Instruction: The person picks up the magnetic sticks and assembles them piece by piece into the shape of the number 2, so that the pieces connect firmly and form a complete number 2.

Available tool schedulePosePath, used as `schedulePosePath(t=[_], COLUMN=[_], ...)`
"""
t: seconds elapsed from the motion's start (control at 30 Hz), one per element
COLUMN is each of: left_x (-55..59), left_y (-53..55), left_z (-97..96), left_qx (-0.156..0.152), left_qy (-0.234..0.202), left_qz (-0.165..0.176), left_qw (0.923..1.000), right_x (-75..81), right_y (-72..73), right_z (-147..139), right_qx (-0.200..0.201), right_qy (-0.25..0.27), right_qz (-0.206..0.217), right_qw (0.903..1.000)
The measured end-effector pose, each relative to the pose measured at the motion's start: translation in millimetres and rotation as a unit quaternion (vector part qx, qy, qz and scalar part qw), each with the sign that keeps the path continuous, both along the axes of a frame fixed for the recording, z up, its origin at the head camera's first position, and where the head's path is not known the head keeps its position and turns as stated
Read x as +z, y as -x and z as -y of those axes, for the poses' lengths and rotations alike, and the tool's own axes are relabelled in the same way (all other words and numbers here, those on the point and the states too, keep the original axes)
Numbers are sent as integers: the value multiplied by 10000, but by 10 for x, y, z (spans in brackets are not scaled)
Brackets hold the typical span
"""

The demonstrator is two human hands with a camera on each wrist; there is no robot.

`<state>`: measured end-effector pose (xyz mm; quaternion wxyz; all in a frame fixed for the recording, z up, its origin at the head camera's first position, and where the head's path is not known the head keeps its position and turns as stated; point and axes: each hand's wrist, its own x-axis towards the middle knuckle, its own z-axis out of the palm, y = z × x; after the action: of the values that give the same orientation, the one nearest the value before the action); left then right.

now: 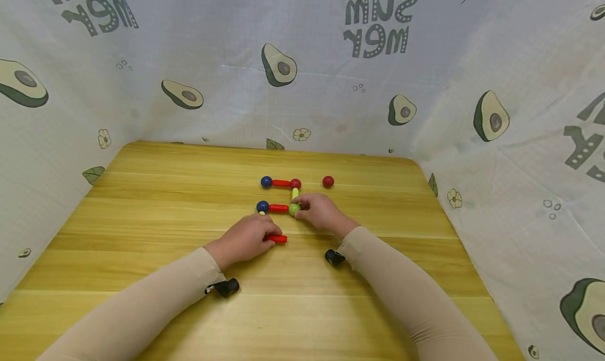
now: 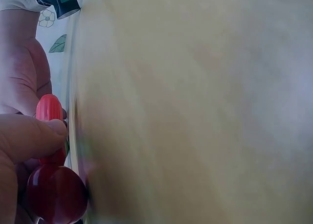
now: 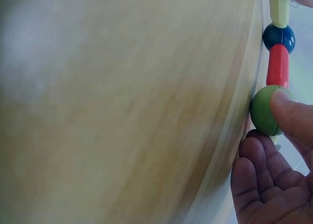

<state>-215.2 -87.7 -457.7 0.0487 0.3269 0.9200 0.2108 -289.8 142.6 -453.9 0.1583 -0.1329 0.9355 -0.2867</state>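
Observation:
My left hand (image 1: 246, 238) pinches a red rod (image 1: 278, 238) between thumb and fingers. In the left wrist view a dark red ball (image 2: 57, 194) touches one end of that rod; the hand covers this ball in the head view. My right hand (image 1: 321, 212) pinches a green ball (image 1: 294, 209). From the green ball a short red rod (image 1: 278, 208) runs left to a blue ball (image 1: 262, 207). A pale yellow rod (image 3: 279, 9) reaches from that blue ball towards the left hand. Another pale yellow rod (image 1: 295, 193) leads from the green ball to a far red ball (image 1: 295, 184).
A further red rod (image 1: 281, 183) joins the far red ball to a second blue ball (image 1: 267, 182). One loose red ball (image 1: 328, 182) lies to their right. Everything is on a wooden table (image 1: 302, 308), with a printed cloth (image 1: 227, 51) hanging behind and beside it.

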Motion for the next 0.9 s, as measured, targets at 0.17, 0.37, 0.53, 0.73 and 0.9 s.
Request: schedulePosePath(t=[0.17,0.37,0.53,0.73,0.9], left_x=[12,16,21,-2,-4], left_y=[-5,-3,1,10,8], left_z=[7,8,6,4,9], left_qx=[6,-10,-42,5,35], left_qy=[73,59,-39,-63,-93], left_qz=[-24,-1,90,97,103], left_qw=[10000,10000,9999,9999,9999], right_x=[-10,-3,9,32,38], right_y=[4,2,-2,-12,-7], right_z=[-3,-3,-6,-5,-42], right_qx=[19,67,104,96,153], right_qy=[-12,-37,-54,-37,-85], right_qz=[-16,-70,-98,-19,-73], right_qw=[10000,9999,9999,9999,9998])
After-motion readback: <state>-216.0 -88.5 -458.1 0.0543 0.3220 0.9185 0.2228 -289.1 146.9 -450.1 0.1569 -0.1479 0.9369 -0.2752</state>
